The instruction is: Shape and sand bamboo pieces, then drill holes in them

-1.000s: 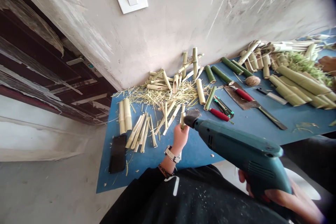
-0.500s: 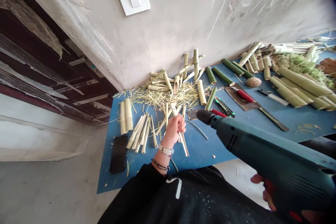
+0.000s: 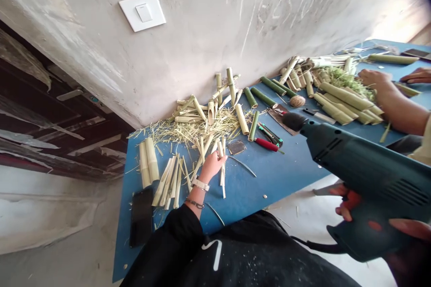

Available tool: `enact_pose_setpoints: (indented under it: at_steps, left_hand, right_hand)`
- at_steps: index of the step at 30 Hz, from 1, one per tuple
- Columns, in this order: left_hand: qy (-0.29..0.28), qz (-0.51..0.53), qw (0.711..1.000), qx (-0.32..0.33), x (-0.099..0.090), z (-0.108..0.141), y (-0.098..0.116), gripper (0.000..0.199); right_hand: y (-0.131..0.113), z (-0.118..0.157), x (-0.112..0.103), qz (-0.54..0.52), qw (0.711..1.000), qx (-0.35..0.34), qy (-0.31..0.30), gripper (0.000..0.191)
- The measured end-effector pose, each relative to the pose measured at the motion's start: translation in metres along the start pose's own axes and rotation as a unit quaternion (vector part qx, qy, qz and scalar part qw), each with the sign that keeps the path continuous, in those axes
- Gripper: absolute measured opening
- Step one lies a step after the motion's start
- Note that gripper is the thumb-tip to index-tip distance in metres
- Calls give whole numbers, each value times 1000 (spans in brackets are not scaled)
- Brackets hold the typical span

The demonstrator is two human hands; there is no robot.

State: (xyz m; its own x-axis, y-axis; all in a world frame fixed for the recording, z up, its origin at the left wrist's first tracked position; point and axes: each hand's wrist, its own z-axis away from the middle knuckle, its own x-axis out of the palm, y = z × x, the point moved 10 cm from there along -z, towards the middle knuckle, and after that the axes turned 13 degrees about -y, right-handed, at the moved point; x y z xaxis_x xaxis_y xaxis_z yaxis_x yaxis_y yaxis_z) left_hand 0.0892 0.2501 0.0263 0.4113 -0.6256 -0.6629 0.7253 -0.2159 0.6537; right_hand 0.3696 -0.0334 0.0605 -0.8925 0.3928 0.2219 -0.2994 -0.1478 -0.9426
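My right hand (image 3: 346, 204) is wrapped round the handle of a dark green electric drill (image 3: 363, 161), raised at the right with its black chuck aimed left over the table. My left hand (image 3: 211, 166), with a pale watch band on the wrist, is low over a group of split bamboo strips (image 3: 223, 175). Its fingers are closed at the upper part of a strip; the palm hides part of the grip. More split strips (image 3: 170, 179) lie left of this hand. Two wide bamboo pieces (image 3: 148, 161) are beyond them.
On the blue table (image 3: 242, 202) are a black phone (image 3: 141, 217), bamboo shavings (image 3: 164, 128), green bamboo tubes (image 3: 266, 97), a red-handled tool (image 3: 266, 144), a ball of twine (image 3: 297, 101) and a cleaver (image 3: 279, 119). Another person's arm (image 3: 400, 103) reaches in at right.
The view has swung to the right, bringing another person's hands into sight. My left hand has lowered the bamboo strip towards the other strips. The drill stays raised in my right hand.
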Motion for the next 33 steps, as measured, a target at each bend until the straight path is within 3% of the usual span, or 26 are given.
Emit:
enact_pose_setpoints:
  at_steps: [4,7,9,11,13,15,16,17,19,24,29,33]
  left_hand:
    - [54,-188,979,-60,-7,-24,-2,32]
    - [56,-182,980,-52,-24,-28,8,45]
    - [38,-97,994,45,-48,-16,34,51]
    - [46,38,975,213,-93,18,76,47]
    - [108,126,910,380,-154,74,115,42]
    - [196,167,843,473,-206,128,134,37]
    - [222,173,819,500,-223,148,139,37]
    - [247,184,808,502,-235,162,139,38]
    - [242,200,824,472,-241,167,133,43]
    - [245,227,886,322,-232,161,89,38]
    - [259,273,901,215,-229,162,47,31]
    - [256,277,910,174,-225,152,36,33]
  right_hand:
    - [-24,-2,19,-119,989,-20,82,53]
    - [-25,-13,23,-170,982,-29,74,56]
    - [-19,-24,15,-185,981,-36,50,53]
    - [-11,-40,7,-186,981,-41,16,49]
    - [-3,-58,0,-179,983,-35,-15,44]
    - [4,-79,-2,-172,984,-25,-44,39]
    - [7,-89,-2,-170,984,-20,-56,38]
    - [11,-100,-2,-170,983,-20,-66,37]
    - [17,-118,-4,-169,982,-20,-79,37]
    - [34,-149,-19,-167,983,-16,-76,34]
    - [51,-166,-35,-154,986,0,-70,43]
    - [69,-174,-45,-135,988,35,-69,49]
